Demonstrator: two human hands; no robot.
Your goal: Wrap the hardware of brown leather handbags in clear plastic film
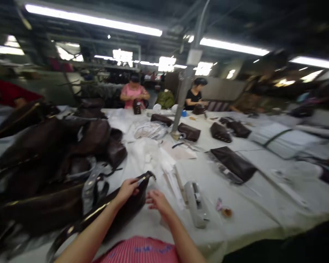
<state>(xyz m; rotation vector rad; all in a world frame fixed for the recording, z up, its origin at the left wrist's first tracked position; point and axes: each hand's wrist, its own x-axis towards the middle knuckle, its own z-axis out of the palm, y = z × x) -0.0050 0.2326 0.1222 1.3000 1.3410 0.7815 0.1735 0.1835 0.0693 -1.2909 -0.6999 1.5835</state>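
A dark brown handbag (pixel 131 208) with a gold-coloured zipper along its top lies slanted on the table in front of me. The fingers of my left hand (pixel 128 190) are closed on its upper edge, near the far end. Just right of that end, my right hand (pixel 158 201) is held with its fingers apart and nothing in them. A strap with metal studs (pixel 90 190) lies against the left side of the bag. Blur hides the fine detail at the fingertips.
Many brown bags (pixel 49 146) are heaped at the left. A grey tape dispenser (pixel 196 204) stands right of my hands, beside a small brown ring (pixel 226 212). A metal post (pixel 182 95) rises from the table. Across it, two people (pixel 134 93) handle bags.
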